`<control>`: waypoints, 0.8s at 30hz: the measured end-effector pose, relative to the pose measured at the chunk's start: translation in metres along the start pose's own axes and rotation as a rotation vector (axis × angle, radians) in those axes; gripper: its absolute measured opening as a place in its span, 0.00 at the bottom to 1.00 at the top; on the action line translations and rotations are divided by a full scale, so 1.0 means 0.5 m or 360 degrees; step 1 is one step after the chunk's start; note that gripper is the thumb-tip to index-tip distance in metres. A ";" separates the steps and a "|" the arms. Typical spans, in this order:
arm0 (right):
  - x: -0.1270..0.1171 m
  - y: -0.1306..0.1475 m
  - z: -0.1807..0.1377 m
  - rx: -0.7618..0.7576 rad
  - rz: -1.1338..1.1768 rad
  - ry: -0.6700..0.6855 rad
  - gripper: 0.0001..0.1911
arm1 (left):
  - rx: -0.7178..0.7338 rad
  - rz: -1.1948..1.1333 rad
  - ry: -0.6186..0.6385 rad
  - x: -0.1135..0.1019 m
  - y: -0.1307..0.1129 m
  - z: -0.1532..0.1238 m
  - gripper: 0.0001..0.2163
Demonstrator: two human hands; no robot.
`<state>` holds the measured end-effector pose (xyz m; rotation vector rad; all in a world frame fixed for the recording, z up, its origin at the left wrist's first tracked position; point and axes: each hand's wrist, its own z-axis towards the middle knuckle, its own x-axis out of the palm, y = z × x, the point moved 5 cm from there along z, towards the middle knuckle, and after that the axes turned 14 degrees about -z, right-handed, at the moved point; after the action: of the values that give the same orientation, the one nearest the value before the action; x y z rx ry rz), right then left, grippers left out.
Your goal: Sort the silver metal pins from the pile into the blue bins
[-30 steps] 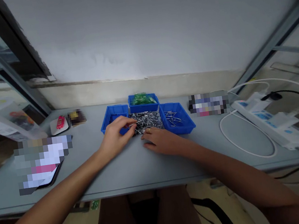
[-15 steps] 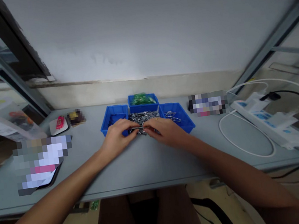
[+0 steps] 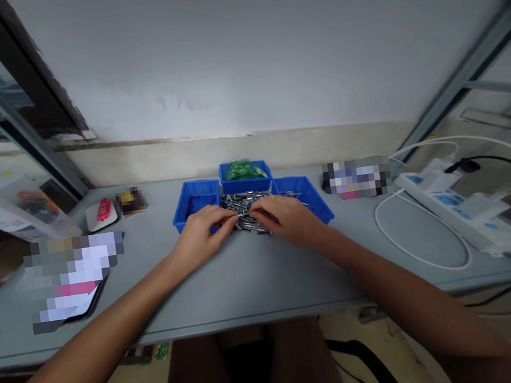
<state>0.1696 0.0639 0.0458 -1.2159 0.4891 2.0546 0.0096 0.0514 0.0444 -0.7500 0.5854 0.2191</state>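
Both hands meet over a pile of small shiny metal pieces (image 3: 242,203) on the desk. My left hand (image 3: 201,229) is closed in a pinch at the pile's left, gripping one end of a thin metal rod (image 3: 243,215). At the other end, my right hand (image 3: 287,215) pinches the same rod between thumb and fingers. Dark blue parts lie in the left blue bin (image 3: 182,209), partly behind my left hand. Behind the pile, another blue bin (image 3: 248,185) holds green parts (image 3: 242,170). Thin metal rods lie in the right blue bin (image 3: 318,200), partly covered by my right hand.
A white power strip (image 3: 467,212) with plugs and looping cables lies at the right. On the left are a blurred phone (image 3: 88,266), a small white tray with a pink item (image 3: 104,209) and a clear plastic container (image 3: 10,207). A wall stands behind the desk (image 3: 250,287).
My right hand has shifted slightly right, widening the gap between the fingertips, where the rod shows more. My left hand stays nearly in place.
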 end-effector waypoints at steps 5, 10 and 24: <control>0.005 0.001 0.002 -0.0024 0.0017 0.0033 0.11 | 0.0035 -0.0145 -0.0047 -0.002 -0.004 -0.003 0.08; 0.011 0.011 0.001 -0.0053 0.0110 0.0072 0.12 | 0.0082 -0.0336 -0.0077 0.003 -0.004 -0.005 0.09; -0.008 0.015 0.000 -0.0050 0.0160 0.0031 0.14 | -0.0142 -0.0303 0.0033 0.009 0.008 -0.005 0.05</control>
<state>0.1654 0.0572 0.0494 -1.2534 0.5392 2.1442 0.0107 0.0524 0.0377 -0.8898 0.5229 0.0617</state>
